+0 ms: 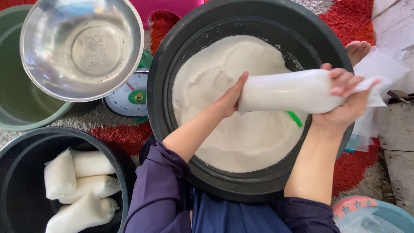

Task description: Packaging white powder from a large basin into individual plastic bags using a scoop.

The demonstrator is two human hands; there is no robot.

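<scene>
- Close to the person, a black tub (125, 181) on the left holds four filled white bags (79, 185) lying side by side.
- The left hand (230, 97) presses flat on the bottom end of a long plastic bag (286, 91) full of white powder. Its fingers (239, 84) are straight and pressed together.
- The bag lies sideways in the air, between the two hands, over a big black basin (172, 64).
- The right hand (347, 103) grips the bag's open neck. Its fingers (343, 82) curl around the bunched plastic and squeeze it shut.
- The basin holds a heap of white powder (233, 129). A bit of a green scoop (295, 118) peeks out under the bag.
- Farther away on the left, a shiny metal bowl (82, 47) sits over a green bucket (17, 99), with a round scale (129, 97) beside it.
- A red and white rug (125, 133) lies under everything.
</scene>
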